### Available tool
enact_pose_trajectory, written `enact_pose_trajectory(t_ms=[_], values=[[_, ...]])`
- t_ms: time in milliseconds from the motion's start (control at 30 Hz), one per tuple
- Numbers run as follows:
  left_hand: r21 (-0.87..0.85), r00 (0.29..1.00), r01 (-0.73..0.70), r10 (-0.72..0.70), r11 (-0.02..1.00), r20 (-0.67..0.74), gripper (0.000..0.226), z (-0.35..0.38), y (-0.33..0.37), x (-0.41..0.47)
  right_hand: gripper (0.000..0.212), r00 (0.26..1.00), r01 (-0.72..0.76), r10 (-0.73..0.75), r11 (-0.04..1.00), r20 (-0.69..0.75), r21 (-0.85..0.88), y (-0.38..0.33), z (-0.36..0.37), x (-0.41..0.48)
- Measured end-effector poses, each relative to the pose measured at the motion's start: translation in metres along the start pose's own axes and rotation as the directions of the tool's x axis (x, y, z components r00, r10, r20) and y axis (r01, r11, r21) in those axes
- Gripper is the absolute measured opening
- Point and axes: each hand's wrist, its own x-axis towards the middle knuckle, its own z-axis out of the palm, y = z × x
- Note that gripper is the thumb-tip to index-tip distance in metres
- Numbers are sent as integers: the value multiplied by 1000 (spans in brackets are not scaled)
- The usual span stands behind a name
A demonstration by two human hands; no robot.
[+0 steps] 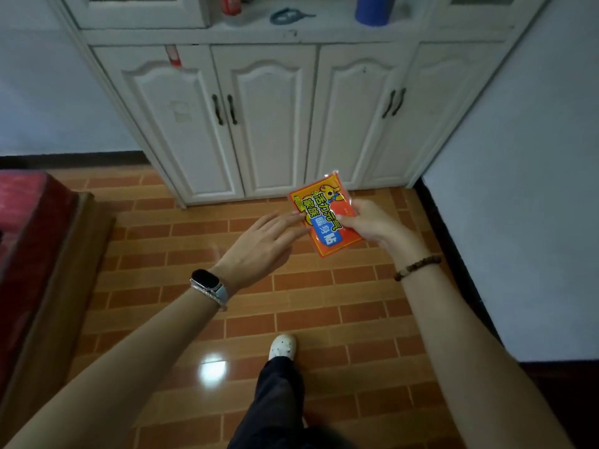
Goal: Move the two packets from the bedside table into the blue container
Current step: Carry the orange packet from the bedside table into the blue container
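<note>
An orange packet (321, 215) with a blue label and yellow lettering is held out in front of me, pinched at its right edge by my right hand (372, 225). I cannot tell whether a second packet lies behind it. My left hand (262, 244) is flat with fingers stretched out, its fingertips touching the packet's left edge. A blue cylindrical container (375, 8) stands on the cabinet's shelf at the top right. The bedside table is not in view.
A white cabinet (275, 124) with four closed doors stands ahead on the brick-patterned tile floor (324, 303). A red-covered bed (29, 241) is at the left. A white wall (525, 189) is at the right. A red can (230, 4) and a grey loop (287, 16) are on the shelf.
</note>
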Motion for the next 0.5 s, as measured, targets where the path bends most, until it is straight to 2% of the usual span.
enact_pose_trajectory(t_ms=[267, 500], values=[[-3, 996, -90, 90, 996, -20, 45, -7, -72, 95, 25, 993, 11, -5, 999, -118, 48, -37, -45, 71], [-28, 991, -132, 131, 991, -28, 41, 6, -105, 166, 26, 985, -4, 26, 992, -172, 126, -44, -88, 117]])
